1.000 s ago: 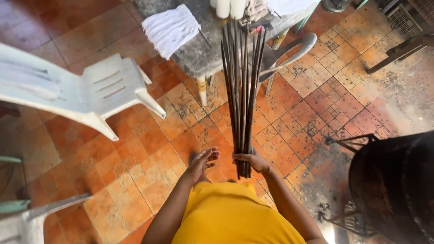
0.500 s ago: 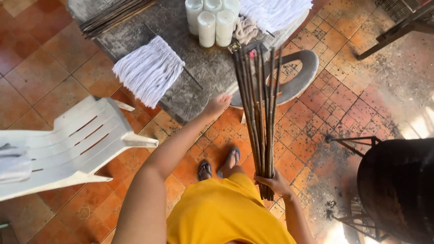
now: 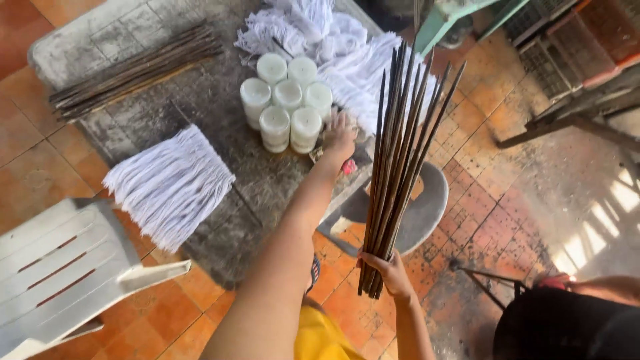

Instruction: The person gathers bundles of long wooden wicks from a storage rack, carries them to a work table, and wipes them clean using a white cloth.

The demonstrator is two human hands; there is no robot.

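**Sticks in the right hand, left hand now out on the tabletop**

Sticks (image 3: 399,173), a long dark bundle of them, stand nearly upright beside the tabletop (image 3: 220,107), gripped at their lower end by the right hand (image 3: 389,267), which is closed around them. That grip matches half a second ago.

What has changed is the left hand (image 3: 339,135). A second ago it was down by the foot of the bundle; now the arm is stretched out over the tabletop, and the hand rests just beside the white candles (image 3: 287,107), at the edge of the heap of white string (image 3: 347,60). Whether its fingers have closed on anything I cannot tell.

So the bundle is now carried one-handed. A second pile of sticks (image 3: 133,70) and a flat white fringe (image 3: 172,183) lie untouched further left, with a white plastic chair (image 3: 60,267) nearby.
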